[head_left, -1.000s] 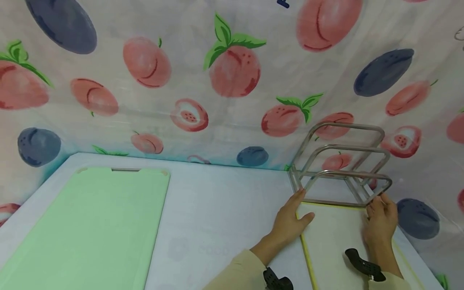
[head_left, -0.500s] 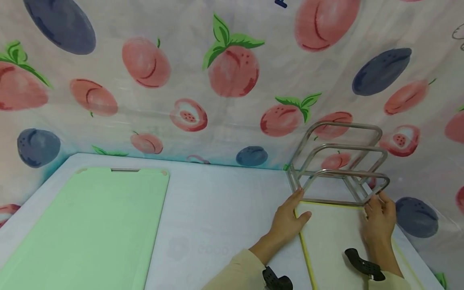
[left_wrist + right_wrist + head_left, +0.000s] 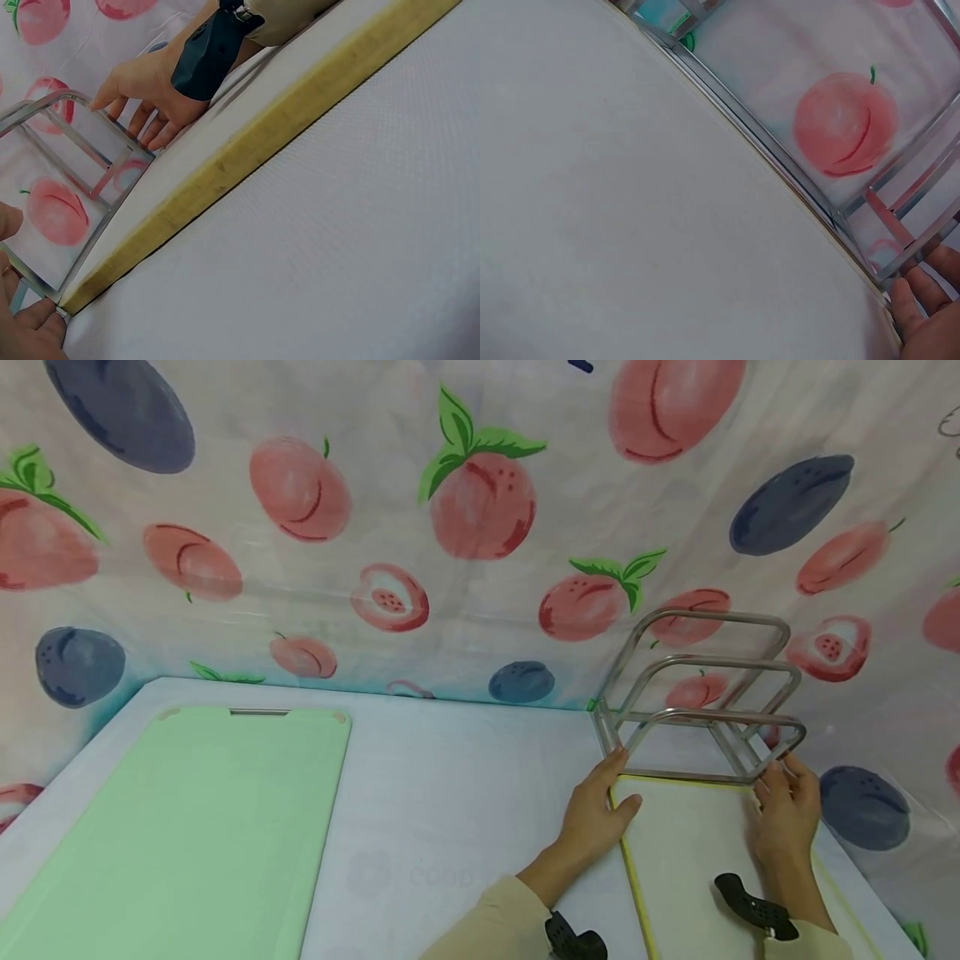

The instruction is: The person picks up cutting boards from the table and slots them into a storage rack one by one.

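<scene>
Fingers of the left hand (image 3: 591,818), nearly straight, touch the near-left corner of the metal rack (image 3: 727,717); the right hand (image 3: 783,814), curled, grips its near-right, apparently steadying it against the yellow-edged board (image 3: 697,843).

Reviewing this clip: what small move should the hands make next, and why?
Probably ease both hands off the metal rack. It stands upright along the far edge of the yellow-edged white board, with the left hand and right hand at its front corners, so it looks steady enough to release.
</scene>
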`<state>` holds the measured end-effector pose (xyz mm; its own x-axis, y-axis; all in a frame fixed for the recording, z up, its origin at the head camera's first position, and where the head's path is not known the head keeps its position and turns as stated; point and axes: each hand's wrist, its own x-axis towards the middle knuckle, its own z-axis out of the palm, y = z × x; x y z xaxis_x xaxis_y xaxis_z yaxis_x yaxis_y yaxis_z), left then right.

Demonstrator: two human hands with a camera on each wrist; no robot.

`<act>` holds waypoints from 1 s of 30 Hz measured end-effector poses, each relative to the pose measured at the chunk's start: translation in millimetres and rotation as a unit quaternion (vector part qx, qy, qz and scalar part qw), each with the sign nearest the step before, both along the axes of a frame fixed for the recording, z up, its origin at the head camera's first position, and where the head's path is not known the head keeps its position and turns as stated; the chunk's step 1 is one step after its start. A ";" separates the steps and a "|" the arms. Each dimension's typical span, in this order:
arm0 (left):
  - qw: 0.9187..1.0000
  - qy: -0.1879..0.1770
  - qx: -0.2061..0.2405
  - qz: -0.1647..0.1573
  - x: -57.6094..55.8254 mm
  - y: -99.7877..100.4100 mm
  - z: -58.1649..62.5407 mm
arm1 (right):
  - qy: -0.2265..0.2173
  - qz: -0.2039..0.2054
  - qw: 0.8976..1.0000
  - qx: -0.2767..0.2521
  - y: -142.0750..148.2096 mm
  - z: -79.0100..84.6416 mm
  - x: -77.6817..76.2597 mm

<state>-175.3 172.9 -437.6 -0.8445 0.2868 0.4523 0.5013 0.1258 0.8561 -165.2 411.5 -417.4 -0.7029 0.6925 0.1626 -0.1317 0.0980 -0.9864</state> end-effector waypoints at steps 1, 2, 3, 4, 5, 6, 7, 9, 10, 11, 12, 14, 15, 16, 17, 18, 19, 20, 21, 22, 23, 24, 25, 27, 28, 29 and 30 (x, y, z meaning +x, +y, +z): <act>1.000 -0.001 0.002 0.001 0.1 0.1 0.1 | 0.001 -0.002 1.000 -0.003 0.0 0.3 -0.2; 1.000 -0.001 0.003 0.002 0.2 0.1 0.2 | 0.002 0.000 1.000 -0.003 0.2 0.4 -0.3; 1.000 0.000 0.003 0.003 0.1 0.3 0.2 | 0.004 0.001 1.000 -0.004 0.5 0.3 -0.5; 1.000 0.001 0.004 0.004 0.1 0.3 0.4 | 0.006 0.001 1.000 -0.006 0.6 0.0 -0.6; 1.000 0.001 0.004 0.006 0.1 0.3 0.4 | 0.006 0.001 1.000 -0.008 1.0 -0.5 -0.8; 1.000 0.002 0.004 0.006 0.0 0.4 0.4 | 0.006 0.002 1.000 -0.005 1.2 -1.1 -0.8; 1.000 0.003 0.003 0.008 -0.1 0.5 0.2 | 0.006 0.001 1.000 -0.006 1.3 -1.4 -1.0; 1.000 0.003 0.002 0.011 0.0 0.7 0.0 | 0.005 0.000 1.000 -0.006 1.4 -1.7 -1.1; 1.000 0.002 0.001 0.011 0.2 0.7 0.1 | 0.006 0.000 1.000 -0.007 1.4 -1.8 -1.2; 1.000 0.001 0.001 0.012 0.4 0.7 0.1 | 0.007 0.001 1.000 -0.007 1.3 -1.7 -1.1; 1.000 0.001 0.000 0.012 0.4 0.7 0.1 | 0.008 0.002 1.000 -0.007 1.4 -1.5 -1.2; 1.000 0.001 0.000 0.013 0.7 0.6 0.3 | 0.009 0.005 1.000 -0.007 1.3 -1.1 -1.1; 1.000 0.000 0.000 0.013 0.8 0.5 0.4 | 0.009 0.005 1.000 -0.006 1.1 -0.9 -0.9; 1.000 -0.001 0.000 0.013 1.0 0.4 0.5 | 0.009 0.006 1.000 -0.006 1.0 -0.7 -0.8; 1.000 -0.001 0.002 0.014 0.9 0.3 0.6 | 0.009 0.007 1.000 -0.006 1.0 -0.5 -0.7; 1.000 -0.001 0.003 0.015 0.8 0.3 0.5 | 0.009 0.008 1.000 -0.006 1.0 -0.4 -0.7; 1.000 -0.003 0.004 0.015 0.9 0.2 0.6 | 0.011 0.009 1.000 -0.007 1.1 -0.6 -0.7; 1.000 -0.005 0.006 0.016 0.9 0.2 0.5 | 0.014 0.010 1.000 -0.011 1.2 -0.6 -0.9; 1.000 -0.007 0.007 0.016 0.8 0.1 0.5 | 0.016 0.010 1.000 -0.013 1.4 -0.6 -1.2; 1.000 -0.010 0.008 0.017 0.8 0.1 0.4 | 0.020 0.012 1.000 -0.016 1.6 -0.7 -1.6; 1.000 -0.011 0.009 0.018 0.8 0.1 0.4 | 0.023 0.013 0.999 -0.019 2.0 -0.9 -2.0; 1.000 -0.013 0.009 0.017 0.9 0.0 0.5 | 0.027 0.015 0.999 -0.022 2.2 -1.3 -2.4; 1.000 -0.015 0.011 0.017 1.0 -0.1 0.6 | 0.028 0.017 0.999 -0.024 2.4 -1.6 -2.8; 1.000 -0.015 0.012 0.019 1.0 -0.1 0.8 | 0.031 0.023 0.999 -0.028 2.9 -2.7 -3.3; 1.000 -0.015 0.013 0.020 1.1 -0.2 1.0 | 0.035 0.027 0.999 -0.032 3.3 -3.0 -3.7; 1.000 -0.016 0.014 0.020 1.2 -0.3 1.2 | 0.039 0.032 0.998 -0.037 3.5 -3.3 -3.9; 1.000 -0.015 0.015 0.021 1.1 -0.3 1.3 | 0.044 0.036 0.998 -0.041 3.6 -3.5 -4.1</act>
<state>-174.3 172.6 -436.3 -0.8693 0.2374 0.4336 0.4694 0.1212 0.8746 -169.3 415.1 -420.9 -0.7366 0.6544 0.1709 -0.2224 0.0043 -0.9750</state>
